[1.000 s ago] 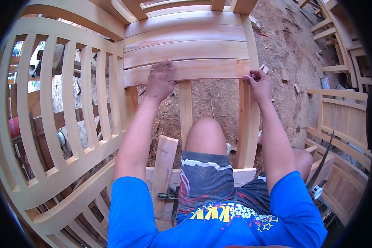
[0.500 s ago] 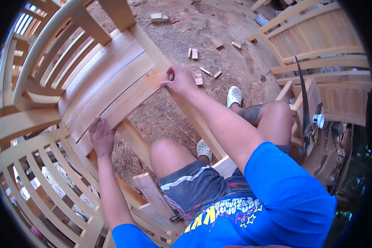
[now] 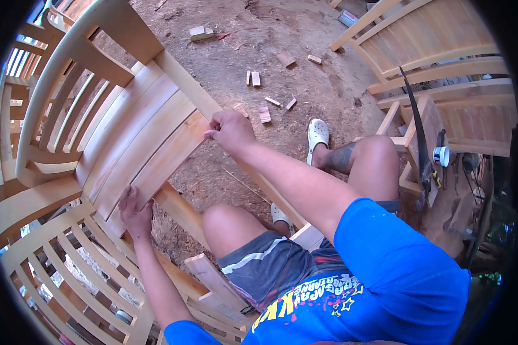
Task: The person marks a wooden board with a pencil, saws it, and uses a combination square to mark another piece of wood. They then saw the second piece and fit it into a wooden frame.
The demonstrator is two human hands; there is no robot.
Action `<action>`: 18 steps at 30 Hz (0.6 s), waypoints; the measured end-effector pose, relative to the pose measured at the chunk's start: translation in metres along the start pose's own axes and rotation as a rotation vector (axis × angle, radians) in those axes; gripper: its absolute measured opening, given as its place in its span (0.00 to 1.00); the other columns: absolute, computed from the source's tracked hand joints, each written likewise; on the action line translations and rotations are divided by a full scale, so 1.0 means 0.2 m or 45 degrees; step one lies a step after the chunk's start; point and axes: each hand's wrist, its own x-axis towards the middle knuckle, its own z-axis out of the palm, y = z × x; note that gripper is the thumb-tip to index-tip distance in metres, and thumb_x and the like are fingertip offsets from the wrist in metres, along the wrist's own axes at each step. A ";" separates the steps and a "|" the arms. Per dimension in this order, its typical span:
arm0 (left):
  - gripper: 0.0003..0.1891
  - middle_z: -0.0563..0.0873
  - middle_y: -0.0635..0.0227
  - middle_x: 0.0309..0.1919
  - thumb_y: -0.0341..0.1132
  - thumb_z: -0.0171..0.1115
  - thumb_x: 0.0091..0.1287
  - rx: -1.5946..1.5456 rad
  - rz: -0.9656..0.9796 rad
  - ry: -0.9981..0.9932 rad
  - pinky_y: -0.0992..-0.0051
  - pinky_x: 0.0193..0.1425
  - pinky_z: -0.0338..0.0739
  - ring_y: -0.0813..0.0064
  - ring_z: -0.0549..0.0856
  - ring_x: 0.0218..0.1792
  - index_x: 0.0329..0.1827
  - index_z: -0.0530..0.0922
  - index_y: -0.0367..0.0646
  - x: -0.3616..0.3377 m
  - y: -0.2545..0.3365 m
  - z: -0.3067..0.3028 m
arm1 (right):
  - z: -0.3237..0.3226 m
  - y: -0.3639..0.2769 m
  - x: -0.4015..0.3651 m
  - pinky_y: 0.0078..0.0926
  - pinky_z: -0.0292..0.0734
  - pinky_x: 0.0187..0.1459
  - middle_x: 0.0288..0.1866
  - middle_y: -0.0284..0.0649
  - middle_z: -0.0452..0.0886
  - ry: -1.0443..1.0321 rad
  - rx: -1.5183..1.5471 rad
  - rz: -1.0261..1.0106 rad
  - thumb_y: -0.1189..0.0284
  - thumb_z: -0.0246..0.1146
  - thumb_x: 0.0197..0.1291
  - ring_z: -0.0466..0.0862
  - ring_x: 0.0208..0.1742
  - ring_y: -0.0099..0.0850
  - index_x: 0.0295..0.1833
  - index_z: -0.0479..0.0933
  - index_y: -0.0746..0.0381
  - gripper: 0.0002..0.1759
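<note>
A wooden seat slat (image 3: pixel 170 160) lies across the frame of a pale wooden bench, alongside other fitted slats (image 3: pixel 133 118). My left hand (image 3: pixel 136 214) holds the slat's near edge towards its left end, fingertips on top and thumb at the edge. At the other end, my right hand (image 3: pixel 231 132) is closed at the slat's corner, beside the bench's side rail (image 3: pixel 191 86). Its thumb presses near the edge and the curled fingers hide part of the corner. Dark gaps show between some slats.
A slatted armrest side (image 3: pixel 80 259) stands at the left. Small wood offcuts (image 3: pixel 265 114) lie on the dirt floor. At the right are a handsaw (image 3: pixel 418 132), a white tub (image 3: pixel 441 156) and another wooden bench (image 3: pixel 431 40). An upright board (image 3: pixel 213 276) stands by my leg.
The view has shifted, so the bench and floor appear moved slightly. Both hands remain at the same slat; the fingers of my left hand have shifted slightly along its edge.
</note>
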 end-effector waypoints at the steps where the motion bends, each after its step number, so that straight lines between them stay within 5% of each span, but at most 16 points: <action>1: 0.37 0.84 0.62 0.71 0.23 0.83 0.50 0.005 0.020 0.004 0.59 0.78 0.79 0.56 0.82 0.72 0.68 0.86 0.47 0.00 -0.01 0.00 | -0.01 -0.01 0.00 0.46 0.85 0.51 0.43 0.44 0.91 -0.011 -0.029 -0.009 0.60 0.82 0.60 0.91 0.48 0.46 0.39 0.86 0.60 0.16; 9: 0.31 0.85 0.60 0.69 0.31 0.84 0.53 0.190 0.228 0.048 0.55 0.74 0.80 0.51 0.84 0.69 0.64 0.88 0.51 0.02 0.03 0.00 | -0.02 0.00 0.02 0.44 0.85 0.52 0.42 0.48 0.89 -0.040 -0.026 0.038 0.61 0.81 0.64 0.91 0.46 0.43 0.60 0.81 0.61 0.26; 11: 0.29 0.86 0.59 0.67 0.36 0.85 0.53 0.255 0.305 0.076 0.55 0.73 0.81 0.50 0.84 0.68 0.62 0.89 0.53 0.03 0.00 0.02 | -0.06 -0.06 0.03 0.46 0.85 0.56 0.50 0.52 0.90 -0.058 -0.154 0.092 0.63 0.81 0.62 0.91 0.56 0.49 0.58 0.82 0.63 0.25; 15: 0.25 0.87 0.61 0.65 0.42 0.84 0.56 0.316 0.143 0.050 0.53 0.66 0.86 0.52 0.86 0.66 0.59 0.91 0.58 0.03 0.04 0.01 | 0.01 0.01 0.02 0.49 0.83 0.52 0.46 0.52 0.89 0.053 -0.187 -0.116 0.63 0.82 0.61 0.90 0.48 0.51 0.55 0.83 0.63 0.23; 18: 0.23 0.85 0.67 0.68 0.40 0.80 0.59 0.293 0.038 -0.010 0.55 0.66 0.87 0.55 0.84 0.68 0.60 0.90 0.59 0.01 0.05 -0.02 | 0.04 0.07 0.07 0.40 0.82 0.43 0.34 0.42 0.87 0.049 -0.209 -0.128 0.64 0.82 0.62 0.86 0.35 0.39 0.52 0.85 0.63 0.20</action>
